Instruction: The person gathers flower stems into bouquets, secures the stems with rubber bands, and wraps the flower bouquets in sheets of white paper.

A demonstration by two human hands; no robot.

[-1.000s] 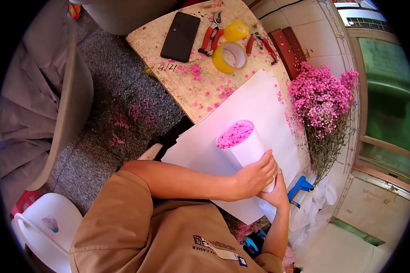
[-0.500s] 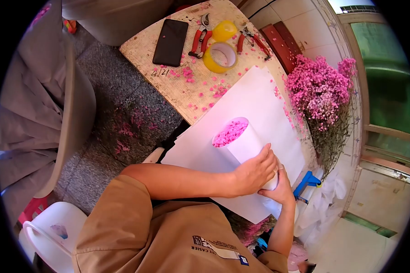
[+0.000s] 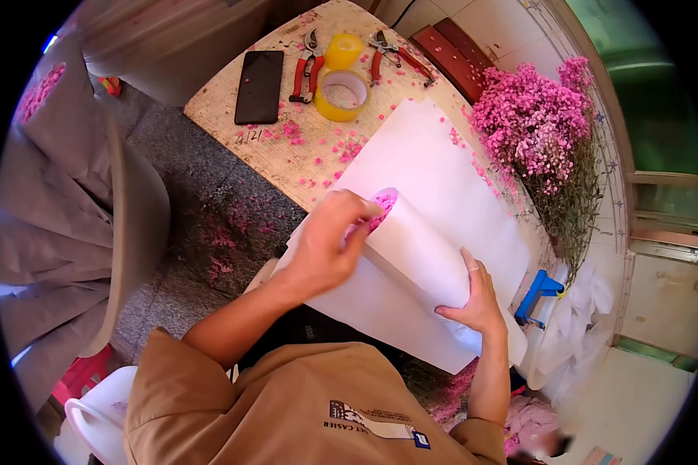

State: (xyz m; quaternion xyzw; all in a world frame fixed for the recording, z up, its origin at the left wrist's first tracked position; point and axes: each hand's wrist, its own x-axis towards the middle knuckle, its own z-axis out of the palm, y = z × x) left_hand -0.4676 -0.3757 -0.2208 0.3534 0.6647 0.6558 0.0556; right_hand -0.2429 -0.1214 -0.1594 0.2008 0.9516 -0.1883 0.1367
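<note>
A bunch of pink flowers rolled in white paper (image 3: 423, 252) lies slantwise over white sheets (image 3: 442, 170), its open end toward the upper left. Small pink blossoms (image 3: 381, 209) show inside that opening. My left hand (image 3: 329, 244) is at the opening, fingers curled against the rim and blossoms; what they pinch is hidden. Around the lower end of the roll, my right hand (image 3: 477, 298) has its thumb on the near side and its fingers on the far side.
On the wooden table are a phone (image 3: 259, 87), two pruners (image 3: 308, 68), tape rolls (image 3: 343, 94) and scattered petals. A large pink flower bunch (image 3: 531, 128) leans at right beside a blue tool (image 3: 539, 297). A grey-lined bin (image 3: 70, 201) stands at left.
My left hand has moved from the roll's lower end up to its open end. My right hand stays at the lower end, now with its fingers spread along the paper.
</note>
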